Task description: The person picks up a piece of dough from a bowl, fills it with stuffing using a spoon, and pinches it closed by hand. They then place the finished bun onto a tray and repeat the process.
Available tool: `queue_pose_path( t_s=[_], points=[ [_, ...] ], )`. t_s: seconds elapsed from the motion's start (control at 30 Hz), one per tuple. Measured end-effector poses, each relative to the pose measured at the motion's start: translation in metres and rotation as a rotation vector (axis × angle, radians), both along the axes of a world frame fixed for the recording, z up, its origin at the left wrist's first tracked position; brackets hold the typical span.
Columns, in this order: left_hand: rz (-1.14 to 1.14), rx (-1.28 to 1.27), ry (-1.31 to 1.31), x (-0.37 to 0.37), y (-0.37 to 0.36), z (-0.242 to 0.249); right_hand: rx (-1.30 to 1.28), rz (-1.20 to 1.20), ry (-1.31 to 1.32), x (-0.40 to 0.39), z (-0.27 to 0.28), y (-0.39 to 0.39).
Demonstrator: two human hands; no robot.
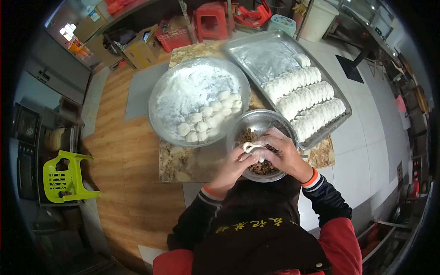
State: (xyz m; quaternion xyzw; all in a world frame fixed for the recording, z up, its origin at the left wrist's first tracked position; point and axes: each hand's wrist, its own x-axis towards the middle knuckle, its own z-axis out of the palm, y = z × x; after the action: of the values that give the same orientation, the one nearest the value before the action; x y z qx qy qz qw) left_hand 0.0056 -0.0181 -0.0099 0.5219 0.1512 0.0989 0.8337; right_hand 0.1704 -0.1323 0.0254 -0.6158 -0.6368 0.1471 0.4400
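Observation:
My left hand (233, 167) and my right hand (283, 153) meet over a metal bowl (235, 133) of dark minced filling (262, 168). Between their fingers is a piece of white dough (250, 147), its rim folded upward; both hands are closed on it. Whether filling lies inside the dough cannot be seen. Left of the bowl stands a wide round pan (167, 85), dusted with flour, with several dough balls (200, 126) at its near side. To the right, a rectangular metal tray (238, 50) carries rows of shaped white dumplings (306, 96).
Everything rests on a marble-patterned table (176, 160). Beyond it are a red stool (211, 18), a red crate (174, 36) and cardboard boxes (141, 48). A yellow-green plastic chair (62, 178) stands at the left, and a white bucket (320, 20) at the back.

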Motion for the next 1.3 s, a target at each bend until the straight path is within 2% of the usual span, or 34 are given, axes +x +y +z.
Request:
queue_pose_path(
  t_s=[0.07, 0.13, 0.3, 0.4, 0.43, 0.53, 0.63, 0.7, 0.8, 0.83, 0.93, 0.97, 1.07, 1.1, 1.13, 1.2, 1.27, 1.3],
  points=[
    [0.033, 0.119, 0.027, 0.003, -0.001, 0.004, 0.016, -0.016, 0.064, -0.003, 0.009, -0.001],
    [0.029, 0.305, 0.102, 0.002, 0.0, 0.005, 0.013, 0.027, -0.005, 0.001, 0.003, -0.002],
    [0.051, 0.359, 0.082, 0.001, 0.0, 0.001, 0.019, 0.037, 0.04, 0.003, -0.003, 0.0],
    [0.099, 0.298, 0.011, 0.002, -0.002, 0.0, 0.059, -0.057, 0.091, -0.008, 0.01, 0.004],
    [0.118, 0.266, -0.014, 0.003, -0.003, 0.001, 0.061, -0.035, 0.014, -0.007, 0.01, 0.005],
    [0.04, 0.478, 0.147, 0.002, 0.001, -0.001, 0.056, 0.0, -0.145, -0.002, 0.005, 0.006],
    [0.013, 0.442, 0.079, 0.006, 0.002, -0.01, 0.006, -0.003, -0.078, 0.005, -0.013, 0.013],
    [0.021, 0.267, 0.06, 0.007, 0.003, -0.01, -0.083, 0.001, 0.059, 0.014, -0.02, 0.019],
    [0.088, -0.065, 0.059, 0.008, 0.008, -0.003, -0.185, -0.112, 0.479, 0.024, -0.016, 0.028],
    [0.12, -0.188, 0.063, 0.009, 0.01, 0.001, -0.284, -0.043, 0.561, 0.034, -0.022, 0.029],
    [0.182, -0.316, -0.015, 0.019, 0.017, 0.004, -0.409, 0.064, 0.322, 0.033, -0.017, 0.032],
    [0.147, -0.322, -0.065, 0.023, 0.022, -0.009, -0.363, 0.04, 0.32, 0.027, -0.016, 0.036],
    [0.223, -0.292, 0.006, 0.04, 0.029, -0.007, -0.302, -0.032, 0.325, 0.034, -0.017, 0.053],
    [0.243, -0.265, -0.047, 0.043, 0.031, -0.005, -0.331, -0.047, 0.42, 0.043, -0.019, 0.059],
    [0.252, -0.17, -0.05, 0.046, 0.036, -0.007, -0.216, -0.03, 0.355, 0.055, -0.021, 0.065],
    [0.262, 0.015, -0.062, 0.048, 0.049, -0.01, -0.282, -0.123, 0.401, 0.088, -0.015, 0.08],
    [0.296, 0.103, 0.002, 0.039, 0.078, -0.03, -0.288, -0.37, 0.192, 0.19, -0.044, 0.102],
    [0.355, 0.105, -0.05, 0.035, 0.084, -0.023, -0.322, -0.507, 0.133, 0.229, -0.046, 0.11]
  ],
)
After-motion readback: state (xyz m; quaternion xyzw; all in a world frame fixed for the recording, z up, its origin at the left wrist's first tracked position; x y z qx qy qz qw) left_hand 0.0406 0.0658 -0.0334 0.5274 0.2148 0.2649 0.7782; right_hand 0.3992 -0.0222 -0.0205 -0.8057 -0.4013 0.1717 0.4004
